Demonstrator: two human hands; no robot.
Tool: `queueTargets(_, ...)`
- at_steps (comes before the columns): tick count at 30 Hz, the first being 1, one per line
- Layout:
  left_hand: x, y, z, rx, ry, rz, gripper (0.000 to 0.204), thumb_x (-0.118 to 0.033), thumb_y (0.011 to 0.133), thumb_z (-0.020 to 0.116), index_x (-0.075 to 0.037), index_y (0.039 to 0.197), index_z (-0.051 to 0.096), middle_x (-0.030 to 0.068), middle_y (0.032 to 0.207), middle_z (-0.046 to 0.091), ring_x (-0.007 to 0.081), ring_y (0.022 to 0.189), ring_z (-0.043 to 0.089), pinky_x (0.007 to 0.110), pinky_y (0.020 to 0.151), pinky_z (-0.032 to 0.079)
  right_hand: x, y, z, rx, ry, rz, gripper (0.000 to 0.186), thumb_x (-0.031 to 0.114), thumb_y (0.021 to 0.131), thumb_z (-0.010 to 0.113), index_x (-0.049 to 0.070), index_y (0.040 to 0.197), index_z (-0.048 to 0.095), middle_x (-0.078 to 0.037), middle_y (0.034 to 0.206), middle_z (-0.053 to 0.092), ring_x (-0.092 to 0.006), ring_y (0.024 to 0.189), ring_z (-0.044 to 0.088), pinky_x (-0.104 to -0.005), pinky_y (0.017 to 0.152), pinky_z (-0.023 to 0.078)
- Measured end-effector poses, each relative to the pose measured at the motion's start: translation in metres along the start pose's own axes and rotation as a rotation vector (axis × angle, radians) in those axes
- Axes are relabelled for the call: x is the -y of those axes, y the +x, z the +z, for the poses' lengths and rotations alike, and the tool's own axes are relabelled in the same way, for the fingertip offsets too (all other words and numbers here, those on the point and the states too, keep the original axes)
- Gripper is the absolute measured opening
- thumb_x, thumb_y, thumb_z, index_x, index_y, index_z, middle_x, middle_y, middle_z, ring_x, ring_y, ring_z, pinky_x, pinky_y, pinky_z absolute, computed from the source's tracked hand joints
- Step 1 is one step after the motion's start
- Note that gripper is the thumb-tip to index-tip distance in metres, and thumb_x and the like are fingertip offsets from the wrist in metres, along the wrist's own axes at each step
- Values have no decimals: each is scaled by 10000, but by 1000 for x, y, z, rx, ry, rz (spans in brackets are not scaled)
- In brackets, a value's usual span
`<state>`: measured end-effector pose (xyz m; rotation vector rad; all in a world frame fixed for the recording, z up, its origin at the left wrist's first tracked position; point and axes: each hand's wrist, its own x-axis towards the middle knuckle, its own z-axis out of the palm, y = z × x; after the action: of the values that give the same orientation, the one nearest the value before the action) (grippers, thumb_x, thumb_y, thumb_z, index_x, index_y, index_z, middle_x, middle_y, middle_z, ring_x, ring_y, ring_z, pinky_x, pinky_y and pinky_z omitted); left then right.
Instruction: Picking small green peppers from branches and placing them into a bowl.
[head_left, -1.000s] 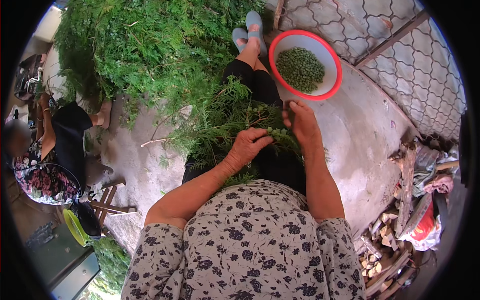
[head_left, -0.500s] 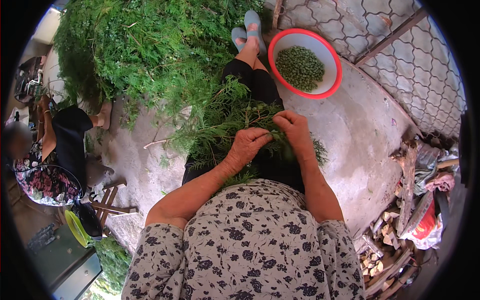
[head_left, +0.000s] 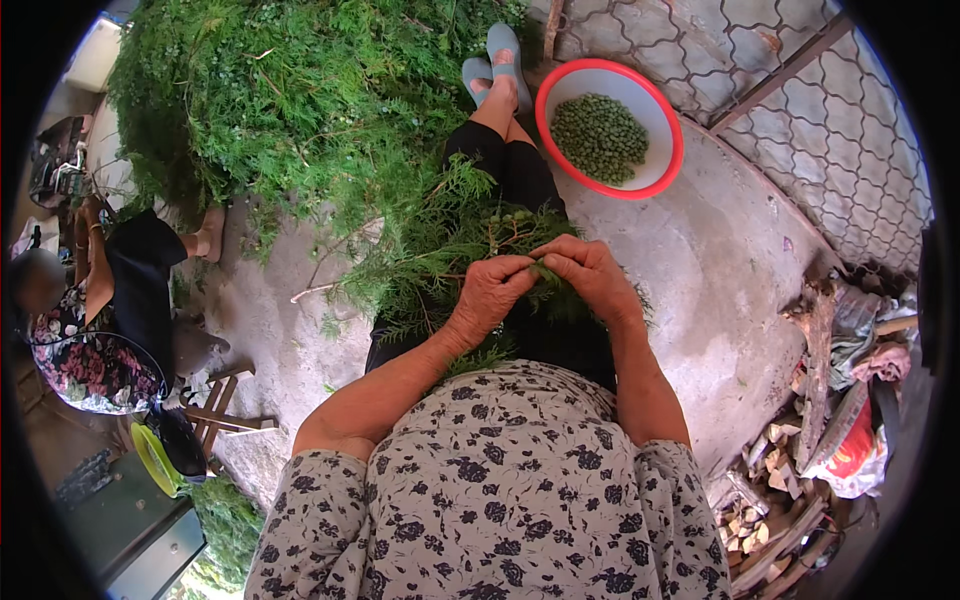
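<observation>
Over my lap, my left hand (head_left: 494, 297) is closed in a pinch on a leafy evergreen sprig (head_left: 547, 273). The fingers of my right hand (head_left: 596, 282) are closed on the same bit of green, their tips meeting the left fingertips. What lies right between the fingertips is too small to make out. Feathery evergreen branches (head_left: 425, 250) lie across my dark-trousered legs, under and left of my hands. Beyond the right hand, on the floor, a white basin with a red rim (head_left: 677, 150) holds many small green cones or berries (head_left: 600, 138).
A large heap of cut evergreen (head_left: 290, 90) fills the far left, by my slippered feet (head_left: 505, 60). Another person (head_left: 140, 270) sits at the left near a wooden stool (head_left: 215, 410) and a yellow-green basin (head_left: 155, 460). Wire mesh (head_left: 800, 130) and firewood (head_left: 770, 500) are at right.
My right hand has moved left and slightly down, and its fingertips now meet those of my left hand. The left hand has hardly moved.
</observation>
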<state>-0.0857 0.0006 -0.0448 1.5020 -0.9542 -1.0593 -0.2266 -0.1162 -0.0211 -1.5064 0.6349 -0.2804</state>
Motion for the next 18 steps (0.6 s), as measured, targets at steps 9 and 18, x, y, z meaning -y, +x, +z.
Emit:
queueTargets(9, -11, 4, -1, -38, -145, -85, 169, -125, 816, 615, 22, 896, 641, -7, 673, 583, 44, 622, 483, 205, 555, 404, -8, 1, 3, -266, 476, 206, 186, 138, 857, 552, -2, 966, 608, -41, 848, 613, -102, 791, 564, -233, 707, 460)
queueTargets(18, -10, 5, -5, -13, -177, -117, 164, -117, 798, 640, 30, 870, 650, -22, 672, 576, 28, 622, 468, 187, 562, 387, -6, -2, 4, -86, 618, 218, 204, 117, 853, 577, -6, 1016, 586, -22, 902, 606, -83, 804, 569, -212, 718, 474)
